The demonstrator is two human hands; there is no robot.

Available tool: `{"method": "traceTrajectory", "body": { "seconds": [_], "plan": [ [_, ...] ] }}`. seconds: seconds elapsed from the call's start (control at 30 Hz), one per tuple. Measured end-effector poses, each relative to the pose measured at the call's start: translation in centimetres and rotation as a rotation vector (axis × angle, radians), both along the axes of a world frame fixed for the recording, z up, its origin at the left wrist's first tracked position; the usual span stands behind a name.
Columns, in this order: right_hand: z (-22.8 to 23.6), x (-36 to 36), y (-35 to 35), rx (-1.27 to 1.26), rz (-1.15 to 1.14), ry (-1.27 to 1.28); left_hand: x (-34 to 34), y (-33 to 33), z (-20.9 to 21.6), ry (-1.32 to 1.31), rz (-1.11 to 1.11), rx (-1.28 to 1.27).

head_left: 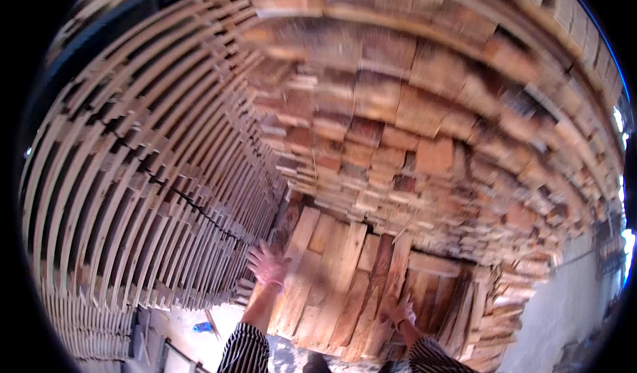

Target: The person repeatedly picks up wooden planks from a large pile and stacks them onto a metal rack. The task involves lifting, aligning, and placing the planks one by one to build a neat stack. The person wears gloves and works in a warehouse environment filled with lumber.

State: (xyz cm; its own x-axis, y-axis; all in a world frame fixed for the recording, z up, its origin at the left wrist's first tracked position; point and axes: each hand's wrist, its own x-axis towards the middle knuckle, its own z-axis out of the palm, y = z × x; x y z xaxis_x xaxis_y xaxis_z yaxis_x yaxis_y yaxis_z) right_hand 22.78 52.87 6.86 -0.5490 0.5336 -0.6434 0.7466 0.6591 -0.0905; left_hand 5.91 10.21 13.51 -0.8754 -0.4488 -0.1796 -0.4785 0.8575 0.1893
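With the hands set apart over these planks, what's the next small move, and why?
Probably ease the left hand rightward, over the layer of flat, pale-brown wooden planks: it appears spread open and empty near their left edge, while the right hand is over their right part. Blur hides whether the right hand grips anything, so I'd leave that one.

Slats (179,257) left of planks (340,280)

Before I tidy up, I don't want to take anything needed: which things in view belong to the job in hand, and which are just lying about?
In use, seemingly:
wooden planks near the left hand and right hand
stacked wood beyond them, possibly

Lying about, seemingly:
small blue object, lower left
thin stick beside it
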Motion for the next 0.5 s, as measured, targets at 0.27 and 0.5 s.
{"method": "traceTrajectory", "body": {
  "seconds": [0.27,0.5],
  "plan": [
    [7.4,11.9,-3.4,-0.364,-0.085,0.477,18.2,1.1,5.1,-0.199,-0.336,0.851],
    [6.2,23.0,5.2,-0.346,-0.387,0.422,30.0,-10.5,-0.1,-0.458,-0.174,0.468]
  ]
}}
